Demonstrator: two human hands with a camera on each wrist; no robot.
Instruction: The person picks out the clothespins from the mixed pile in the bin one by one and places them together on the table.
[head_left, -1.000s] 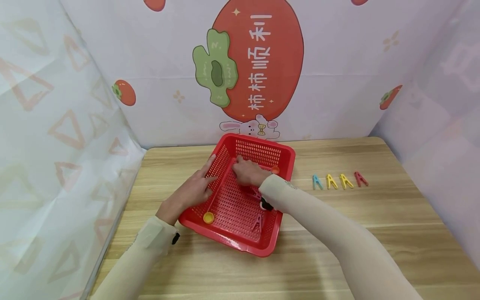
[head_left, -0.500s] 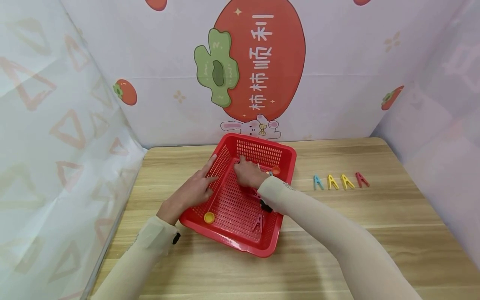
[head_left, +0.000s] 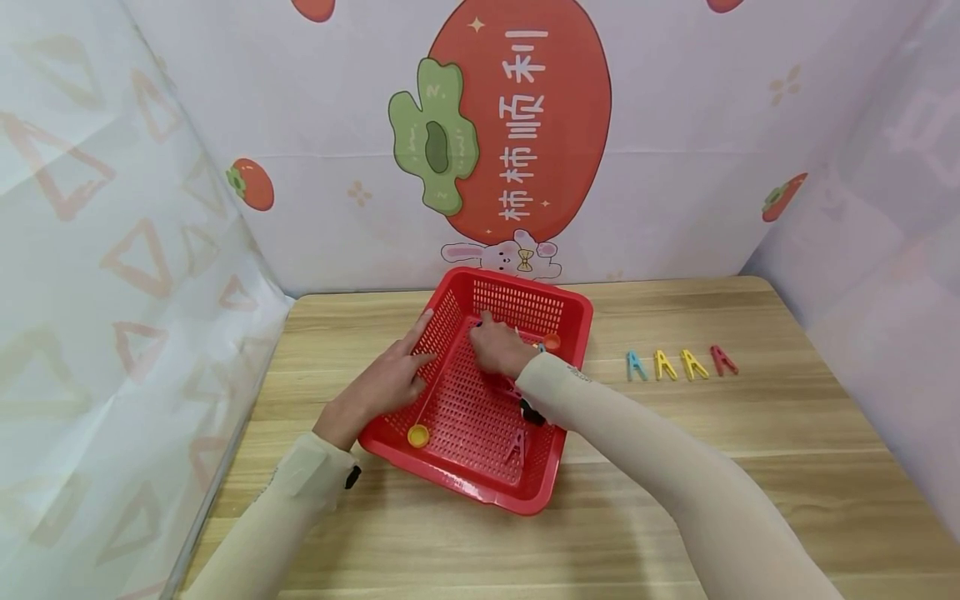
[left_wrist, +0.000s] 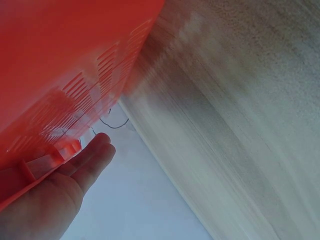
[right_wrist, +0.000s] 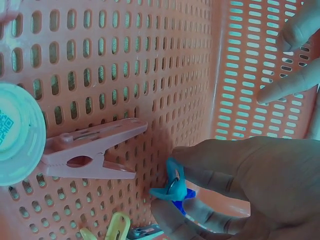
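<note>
A red perforated basket (head_left: 573,310) stands on the wooden table. My left hand (head_left: 390,377) rests with straight fingers against the basket's left wall (left_wrist: 65,75), outside it. My right hand (head_left: 497,346) reaches into the basket's far part. In the right wrist view, my right hand (right_wrist: 169,184) pinches a blue clothespin (right_wrist: 172,191) between thumb and fingers, just above the basket floor. A pink clothespin (right_wrist: 92,149) lies to its left beside a pale round cap (right_wrist: 17,132). A yellow clothespin (right_wrist: 116,226) shows at the bottom edge.
A blue (head_left: 635,364), two yellow (head_left: 663,364) and a red clothespin (head_left: 723,359) lie in a row on the table right of the basket. Inside the basket are a yellow cap (head_left: 417,434), an orange cap (head_left: 552,341) and a pink clothespin (head_left: 516,446). Curtain walls enclose the table.
My right hand has shifted slightly toward the basket's far wall, and a bit of blue now shows by it. The left hand and the basket have stayed put.
</note>
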